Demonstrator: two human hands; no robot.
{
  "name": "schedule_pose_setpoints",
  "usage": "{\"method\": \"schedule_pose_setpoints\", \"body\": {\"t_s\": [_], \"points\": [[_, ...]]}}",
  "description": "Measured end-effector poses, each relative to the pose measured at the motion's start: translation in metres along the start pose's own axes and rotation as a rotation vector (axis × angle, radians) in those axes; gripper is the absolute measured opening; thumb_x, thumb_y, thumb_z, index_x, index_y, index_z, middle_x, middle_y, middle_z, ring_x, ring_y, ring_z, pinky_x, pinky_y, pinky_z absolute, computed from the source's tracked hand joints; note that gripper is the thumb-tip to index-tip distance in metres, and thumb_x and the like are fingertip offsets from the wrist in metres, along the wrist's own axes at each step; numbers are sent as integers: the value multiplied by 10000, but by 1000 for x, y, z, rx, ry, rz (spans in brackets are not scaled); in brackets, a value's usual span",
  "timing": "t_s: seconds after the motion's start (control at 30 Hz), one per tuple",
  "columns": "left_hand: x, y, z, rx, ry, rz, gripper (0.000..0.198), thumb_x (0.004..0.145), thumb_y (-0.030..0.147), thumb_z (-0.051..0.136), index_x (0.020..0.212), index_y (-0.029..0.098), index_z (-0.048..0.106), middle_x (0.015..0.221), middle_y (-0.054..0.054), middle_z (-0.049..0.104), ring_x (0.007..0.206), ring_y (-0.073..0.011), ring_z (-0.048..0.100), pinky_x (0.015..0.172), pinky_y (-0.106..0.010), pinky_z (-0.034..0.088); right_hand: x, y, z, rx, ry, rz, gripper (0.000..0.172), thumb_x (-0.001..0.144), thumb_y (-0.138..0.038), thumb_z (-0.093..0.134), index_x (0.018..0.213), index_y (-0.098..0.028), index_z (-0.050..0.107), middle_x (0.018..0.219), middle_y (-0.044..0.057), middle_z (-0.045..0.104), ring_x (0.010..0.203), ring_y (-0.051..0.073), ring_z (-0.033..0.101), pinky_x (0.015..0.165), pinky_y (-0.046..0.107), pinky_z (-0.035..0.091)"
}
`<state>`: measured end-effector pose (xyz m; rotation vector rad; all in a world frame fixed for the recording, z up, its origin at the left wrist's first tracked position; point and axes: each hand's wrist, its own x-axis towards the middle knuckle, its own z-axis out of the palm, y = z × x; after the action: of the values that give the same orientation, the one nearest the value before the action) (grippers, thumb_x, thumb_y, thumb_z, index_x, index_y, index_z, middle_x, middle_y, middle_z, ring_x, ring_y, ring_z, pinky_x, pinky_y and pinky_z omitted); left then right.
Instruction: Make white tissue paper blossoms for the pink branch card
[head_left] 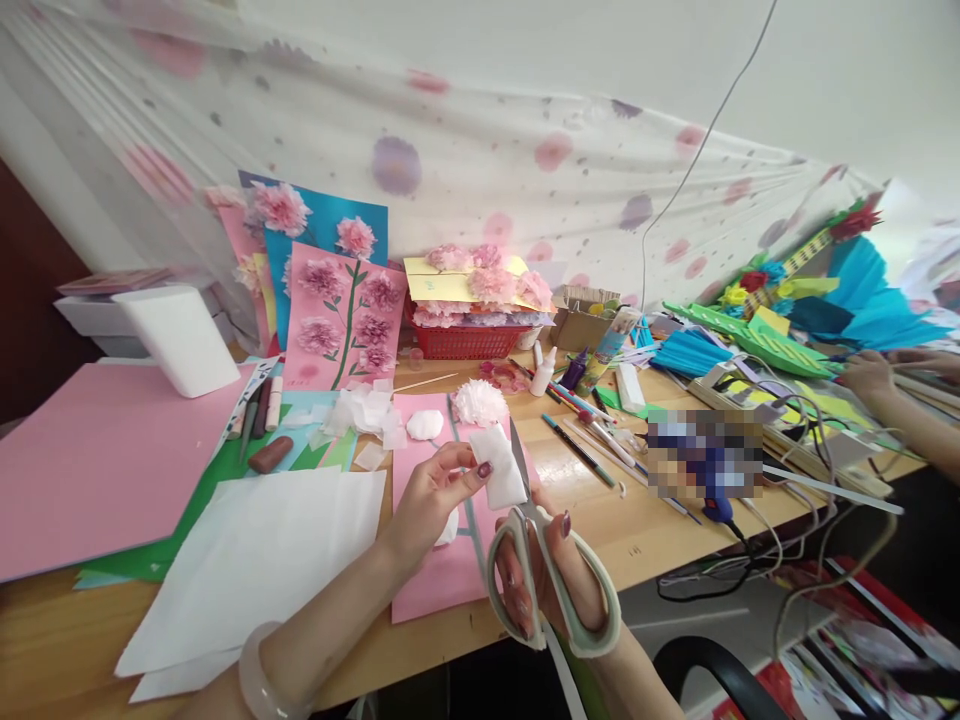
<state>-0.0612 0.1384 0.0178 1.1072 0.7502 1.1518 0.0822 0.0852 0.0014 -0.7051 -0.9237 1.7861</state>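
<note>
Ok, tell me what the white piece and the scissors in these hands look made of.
White piece: likely tissue paper, matte, soft and thinly layered at the edges. Scissors: pale, slightly glossy plastic handles; blade looks like grey metal.

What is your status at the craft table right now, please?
Left hand pinching folded white tissue. Right hand gripping scissors, blades at the tissue's right edge. Another person's hand far right, well clear.
</note>
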Motion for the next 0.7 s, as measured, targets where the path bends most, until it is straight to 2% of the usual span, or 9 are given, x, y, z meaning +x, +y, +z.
{"method": "schedule_pose_setpoints", "body": {"t_s": [0.13,0.2,0.27,0.33,0.4,0.47,0.53,0.63,0.7], "points": [[1,-1,-3,20,7,30,173,768,344,663,772,171,653,900,-46,627,910,-189,550,896,-326,380,0,3,-5,-23,65,-24,590,713,-709,555,1040,-231,443,435,-88,504,206,76,340,201,168,288],[3,-1,-6,-7,16,35,166,768,338,664,788,173,660,879,-38,641,916,-186,562,906,-323,378,-1,-4,-7,-92,93,-16,598,717,-712,545,1051,-228,433,424,-95,489,203,78,332,196,171,283],[5,-1,-7,-74,45,29,168,758,337,677,787,172,662,860,-34,655,902,-180,578,906,-320,385,-4,-15,-12,-228,196,-41,560,723,-675,572,1037,-233,429,450,-96,489,232,80,352,216,175,295],[7,0,-8,-172,74,33,161,737,323,701,753,171,650,829,-24,662,861,-164,591,885,-312,405,-10,-27,-25,-474,360,-99,484,708,-572,662,977,-231,450,497,-89,486,302,83,403,277,183,331],[8,3,-8,-265,82,33,158,713,292,726,709,169,626,792,-10,660,809,-142,598,848,-295,431,-18,-38,-46,-845,501,-156,392,688,-441,727,916,-215,503,551,-59,506,426,117,490,394,222,390],[8,4,-8,-306,93,24,174,677,250,757,684,167,605,754,7,655,766,-119,597,812,-268,445,-27,-45,-68,-1249,588,-178,294,742,-375,674,956,-208,562,656,5,589,603,191,576,553,304,439],[7,3,-8,-291,103,-1,202,642,217,783,697,167,595,721,20,656,722,-99,593,776,-243,449,-35,-49,-87,-1532,618,-185,263,794,-346,590,1012,-199,593,781,65,646,745,256,600,671,376,440],[6,0,-9,-230,107,-41,269,626,210,797,819,180,612,714,20,679,702,-98,608,748,-232,453,-41,-53,-97,-1723,577,-214,235,838,-321,490,972,-195,637,894,103,667,829,290,591,740,413,428],[6,-1,-9,-181,110,-48,318,628,219,795,890,182,618,747,7,699,734,-112,629,751,-234,460,-40,-56,-89,-1700,608,-246,241,860,-336,463,909,-196,652,922,106,670,837,285,591,757,410,432]]}}
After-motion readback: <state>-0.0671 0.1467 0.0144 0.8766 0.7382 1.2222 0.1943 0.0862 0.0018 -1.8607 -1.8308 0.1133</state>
